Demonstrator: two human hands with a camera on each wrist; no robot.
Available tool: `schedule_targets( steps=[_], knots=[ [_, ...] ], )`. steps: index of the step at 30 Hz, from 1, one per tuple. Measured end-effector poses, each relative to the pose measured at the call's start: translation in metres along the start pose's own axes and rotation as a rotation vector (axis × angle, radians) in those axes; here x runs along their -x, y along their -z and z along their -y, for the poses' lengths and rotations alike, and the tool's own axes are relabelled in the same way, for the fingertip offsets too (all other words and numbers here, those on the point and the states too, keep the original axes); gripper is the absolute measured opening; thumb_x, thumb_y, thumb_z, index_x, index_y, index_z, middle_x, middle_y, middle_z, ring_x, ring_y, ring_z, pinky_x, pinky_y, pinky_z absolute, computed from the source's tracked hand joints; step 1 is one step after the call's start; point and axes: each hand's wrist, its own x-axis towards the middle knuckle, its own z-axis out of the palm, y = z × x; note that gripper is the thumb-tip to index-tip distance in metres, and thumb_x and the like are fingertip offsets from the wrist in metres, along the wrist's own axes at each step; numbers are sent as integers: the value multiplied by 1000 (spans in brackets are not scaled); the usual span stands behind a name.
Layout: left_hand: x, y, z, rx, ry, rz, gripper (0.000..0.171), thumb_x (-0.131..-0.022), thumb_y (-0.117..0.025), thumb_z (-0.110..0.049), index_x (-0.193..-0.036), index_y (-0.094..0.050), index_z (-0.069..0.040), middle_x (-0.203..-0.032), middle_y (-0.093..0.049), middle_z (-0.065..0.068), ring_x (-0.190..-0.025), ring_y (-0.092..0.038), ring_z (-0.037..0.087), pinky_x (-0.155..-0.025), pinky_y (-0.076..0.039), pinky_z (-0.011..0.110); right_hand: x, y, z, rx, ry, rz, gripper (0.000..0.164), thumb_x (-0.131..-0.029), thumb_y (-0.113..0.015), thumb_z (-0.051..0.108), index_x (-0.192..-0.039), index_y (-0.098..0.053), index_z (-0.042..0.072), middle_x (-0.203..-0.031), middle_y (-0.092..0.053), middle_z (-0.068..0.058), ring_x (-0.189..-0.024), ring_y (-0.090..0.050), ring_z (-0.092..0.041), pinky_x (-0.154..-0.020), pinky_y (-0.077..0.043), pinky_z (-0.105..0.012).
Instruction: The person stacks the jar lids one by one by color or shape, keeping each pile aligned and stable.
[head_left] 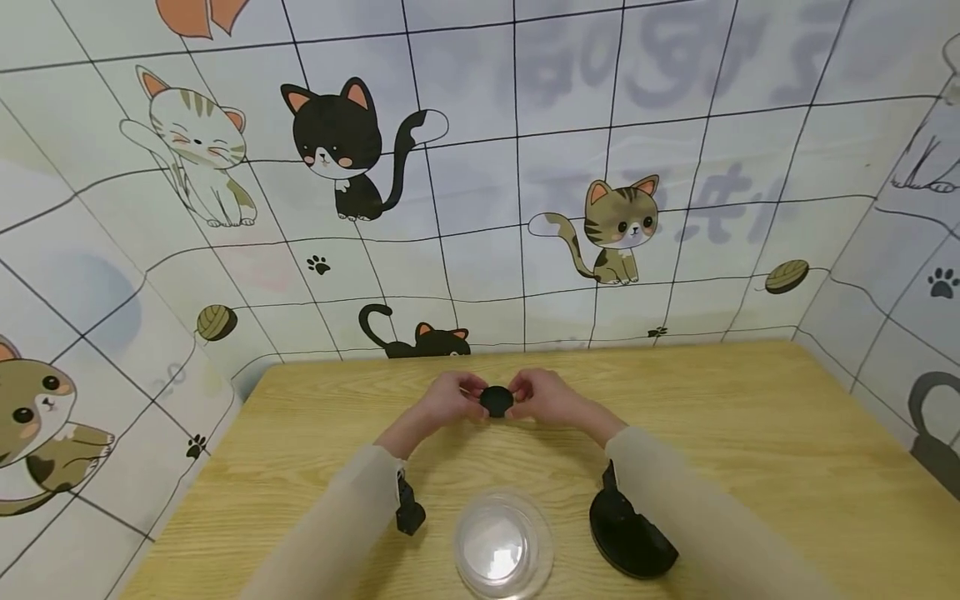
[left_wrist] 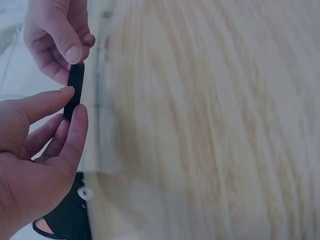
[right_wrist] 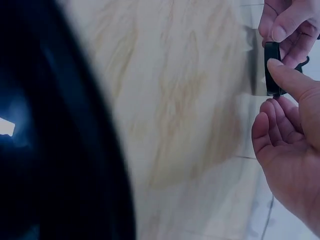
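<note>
Toward the far side of the table, both hands hold a small black disc (head_left: 497, 402) between them. From above it looks round; edge-on in the left wrist view, the disc (left_wrist: 75, 90) is a thin dark strip. My left hand (head_left: 453, 397) pinches its left edge between thumb and fingers. On the opposite edge, my right hand (head_left: 549, 398) pinches it too, its thumb lying against the disc (right_wrist: 272, 70) in the right wrist view. Nearer the body, between the forearms, sits a round clear plastic container (head_left: 501, 546).
A large black rounded object (head_left: 633, 533) lies by the right forearm and fills the left of the right wrist view. A small black device (head_left: 409, 510) hangs at the left wrist. Beyond the wooden table (head_left: 712, 417) rises a cat-patterned sheet (head_left: 480, 192).
</note>
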Motion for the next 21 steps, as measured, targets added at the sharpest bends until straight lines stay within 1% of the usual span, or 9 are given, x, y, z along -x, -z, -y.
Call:
schedule_targets(
  steps=[4,7,13,17,21],
  knots=[
    [9,-5,-17,-1,-30,26,45,-78,-82,5,-120,-67,7,-104,-65,13,-91,-66,20,-78,-56,31,17,15,4,21,44,7,33,-87,-84,17,-110,-66,2,-95,-62,-4,-86,-57,-18,-79,-49,-36],
    [14,-12,-27,9,-60,44,45,-78,-82,5,-121,-67,6,-104,-65,12,-89,-66,19,-78,-56,31,32,27,6,21,79,-2,35,-86,-84,18,-111,-66,2,-95,-62,-5,-84,-56,-19,-77,-49,-36],
    [27,-33,-48,7,-119,110,44,-79,-84,2,-119,-67,6,-102,-64,9,-87,-65,17,-77,-56,30,71,46,9,2,95,-4,38,-83,-86,17,-111,-65,1,-96,-62,-10,-79,-57,-20,-71,-51,-31],
    [36,-50,-57,6,-157,151,42,-78,-85,2,-116,-67,4,-97,-64,6,-82,-64,14,-74,-55,26,97,54,8,-6,93,12,40,-83,-87,18,-111,-64,2,-92,-60,-8,-78,-56,-19,-68,-51,-28],
    [47,-62,-61,17,-176,172,40,-76,-86,4,-111,-68,2,-92,-64,4,-77,-63,12,-70,-52,23,119,53,8,-28,98,25,40,-82,-88,21,-110,-64,4,-88,-59,-6,-75,-56,-17,-65,-49,-27]
  ],
)
